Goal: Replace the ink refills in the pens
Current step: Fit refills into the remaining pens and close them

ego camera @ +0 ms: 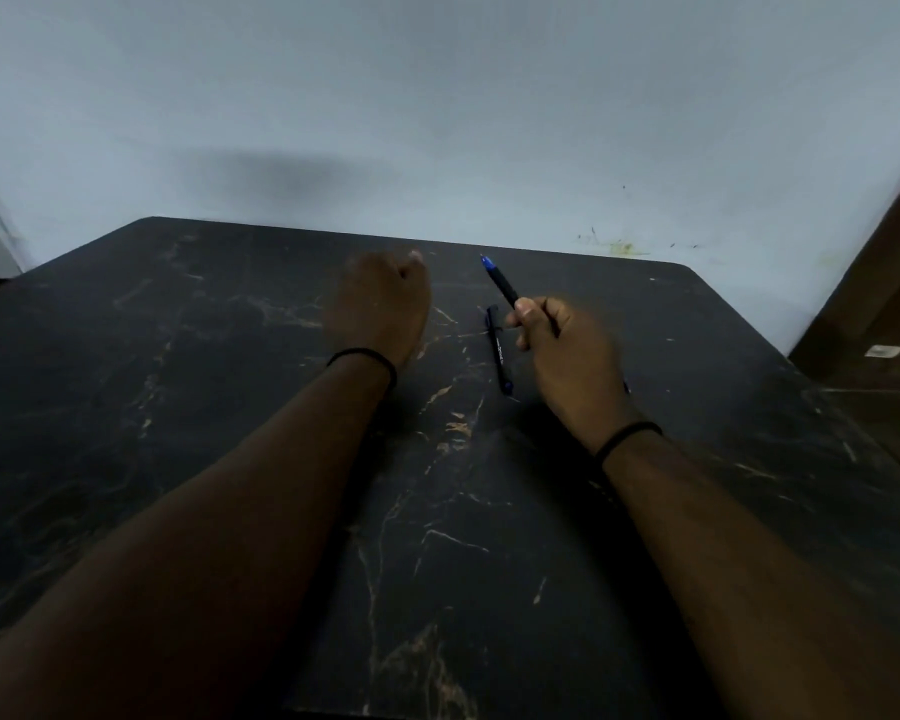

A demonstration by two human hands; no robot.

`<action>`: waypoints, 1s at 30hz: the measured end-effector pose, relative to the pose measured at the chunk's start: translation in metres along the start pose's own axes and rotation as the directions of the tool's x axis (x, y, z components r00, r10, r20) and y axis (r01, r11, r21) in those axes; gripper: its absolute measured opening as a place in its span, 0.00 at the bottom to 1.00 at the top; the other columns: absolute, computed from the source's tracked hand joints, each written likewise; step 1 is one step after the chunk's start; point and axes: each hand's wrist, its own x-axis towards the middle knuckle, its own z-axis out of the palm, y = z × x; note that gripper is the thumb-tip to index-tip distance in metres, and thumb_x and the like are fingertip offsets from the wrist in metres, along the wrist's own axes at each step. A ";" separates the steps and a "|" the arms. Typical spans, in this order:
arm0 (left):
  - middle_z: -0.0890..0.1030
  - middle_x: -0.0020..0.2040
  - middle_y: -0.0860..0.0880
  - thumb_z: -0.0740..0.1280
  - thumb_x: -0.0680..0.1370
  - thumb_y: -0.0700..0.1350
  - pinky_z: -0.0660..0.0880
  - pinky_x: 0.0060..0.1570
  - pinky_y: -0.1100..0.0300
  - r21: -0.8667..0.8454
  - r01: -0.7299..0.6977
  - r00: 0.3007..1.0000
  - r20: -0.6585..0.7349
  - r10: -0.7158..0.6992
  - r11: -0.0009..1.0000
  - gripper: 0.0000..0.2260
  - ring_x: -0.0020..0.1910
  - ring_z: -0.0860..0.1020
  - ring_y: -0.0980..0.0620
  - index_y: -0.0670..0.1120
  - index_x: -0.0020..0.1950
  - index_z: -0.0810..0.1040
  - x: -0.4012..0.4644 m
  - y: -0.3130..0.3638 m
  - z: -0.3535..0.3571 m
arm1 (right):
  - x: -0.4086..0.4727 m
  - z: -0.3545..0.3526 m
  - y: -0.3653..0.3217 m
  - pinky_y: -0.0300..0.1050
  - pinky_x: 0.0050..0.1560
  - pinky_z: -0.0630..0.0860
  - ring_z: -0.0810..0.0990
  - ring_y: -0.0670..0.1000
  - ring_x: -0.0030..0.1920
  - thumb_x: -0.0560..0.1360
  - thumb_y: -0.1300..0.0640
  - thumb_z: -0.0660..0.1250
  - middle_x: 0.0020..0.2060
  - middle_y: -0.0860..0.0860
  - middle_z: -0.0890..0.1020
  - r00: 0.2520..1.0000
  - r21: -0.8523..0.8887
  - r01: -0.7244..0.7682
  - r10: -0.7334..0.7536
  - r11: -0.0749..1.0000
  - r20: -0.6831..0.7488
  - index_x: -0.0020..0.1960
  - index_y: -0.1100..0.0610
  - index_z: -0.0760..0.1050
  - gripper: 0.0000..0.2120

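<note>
My right hand (562, 350) grips a black pen with a blue tip (500, 280), its tip pointing up and away to the left, above the table. A second black pen with blue ends (497, 350) lies flat on the dark marbled table (230, 356), just left of my right hand. My left hand (380, 304) hovers over the table to the left of both pens, blurred, fingers curled into a loose fist; nothing shows in it. Both wrists wear a thin black band.
The table's far edge meets a pale wall (437, 122). A brown wooden panel (884, 304) stands at the right beside the table. The table corner at the back left drops off near a dark gap.
</note>
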 end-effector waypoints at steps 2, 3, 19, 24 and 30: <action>0.77 0.39 0.45 0.59 0.79 0.59 0.73 0.41 0.55 0.293 0.030 0.997 0.063 -0.051 0.956 0.21 0.39 0.77 0.45 0.44 0.38 0.75 0.004 -0.006 -0.004 | 0.000 -0.001 0.000 0.33 0.31 0.69 0.75 0.39 0.30 0.82 0.50 0.60 0.29 0.44 0.78 1.000 -0.032 0.025 -0.025 0.999 -0.008 0.36 0.45 0.75 0.16; 0.79 0.43 0.43 0.60 0.78 0.60 0.74 0.43 0.53 0.397 0.033 0.989 0.118 -0.087 0.917 0.20 0.43 0.78 0.42 0.44 0.42 0.77 0.006 -0.008 -0.006 | 0.000 0.000 0.000 0.38 0.34 0.72 0.76 0.42 0.32 0.82 0.49 0.60 0.30 0.45 0.78 0.999 -0.057 0.039 -0.039 0.998 -0.002 0.37 0.45 0.75 0.15; 0.80 0.56 0.37 0.63 0.77 0.41 0.75 0.51 0.50 0.478 -0.102 0.967 0.254 -0.027 0.873 0.11 0.55 0.79 0.38 0.37 0.55 0.79 0.005 -0.004 -0.007 | -0.005 -0.003 -0.004 0.29 0.32 0.67 0.75 0.41 0.31 0.82 0.50 0.61 0.33 0.49 0.80 0.996 -0.121 0.060 -0.052 0.991 0.065 0.44 0.56 0.79 0.14; 0.83 0.44 0.42 0.65 0.79 0.41 0.81 0.45 0.52 0.042 0.106 0.948 0.299 -0.114 0.993 0.07 0.43 0.83 0.44 0.40 0.47 0.81 0.012 -0.008 0.001 | -0.005 -0.004 -0.005 0.29 0.31 0.67 0.76 0.41 0.31 0.81 0.49 0.62 0.33 0.49 0.81 0.996 -0.139 0.057 -0.047 0.989 0.081 0.44 0.56 0.79 0.14; 0.83 0.42 0.42 0.61 0.83 0.38 0.79 0.29 0.61 -0.672 0.443 0.885 0.432 -0.170 0.594 0.05 0.33 0.85 0.52 0.43 0.49 0.75 0.005 0.001 0.006 | -0.007 -0.004 -0.006 0.31 0.33 0.70 0.77 0.38 0.32 0.78 0.48 0.68 0.32 0.45 0.80 0.992 -0.130 0.036 -0.020 0.991 0.126 0.41 0.52 0.79 0.10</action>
